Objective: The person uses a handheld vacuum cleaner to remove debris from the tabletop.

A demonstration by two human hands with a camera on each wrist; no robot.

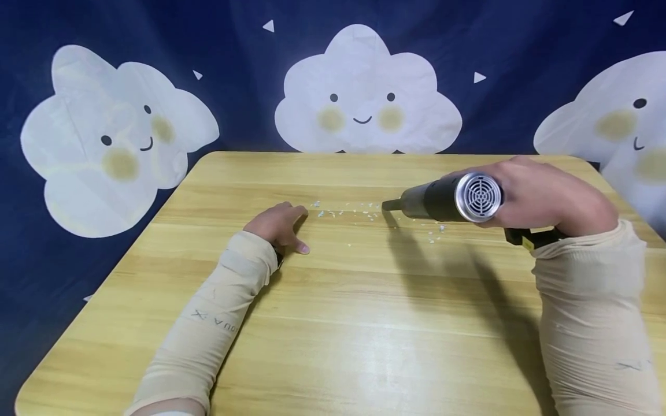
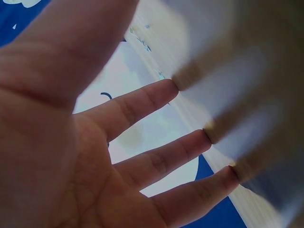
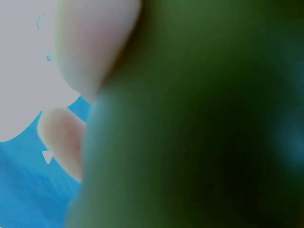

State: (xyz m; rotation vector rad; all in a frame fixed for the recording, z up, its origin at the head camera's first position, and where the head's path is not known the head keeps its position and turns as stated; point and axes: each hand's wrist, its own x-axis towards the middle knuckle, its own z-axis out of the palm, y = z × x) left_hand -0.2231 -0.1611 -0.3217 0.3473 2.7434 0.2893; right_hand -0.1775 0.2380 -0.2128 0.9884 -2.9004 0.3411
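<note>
My right hand (image 1: 551,193) grips a black and silver handheld vacuum cleaner (image 1: 439,199) above the right part of the table. Its narrow dark nozzle (image 1: 391,205) points left, close to small white and bluish scraps (image 1: 333,214) scattered over the wood. In the right wrist view the dark, blurred vacuum body fills most of the picture, with two fingertips (image 3: 97,47) curled at its edge. To the left of the scraps, my left hand (image 1: 278,224) rests on the tabletop holding nothing. The left wrist view shows its fingers (image 2: 142,107) extended, tips touching the wood.
A light wooden table (image 1: 322,323) with rounded corners spans the view. Behind it hangs a dark blue cloth (image 1: 239,75) printed with smiling white clouds and small triangles. A few more scraps (image 1: 441,228) lie below the vacuum, right of its nozzle.
</note>
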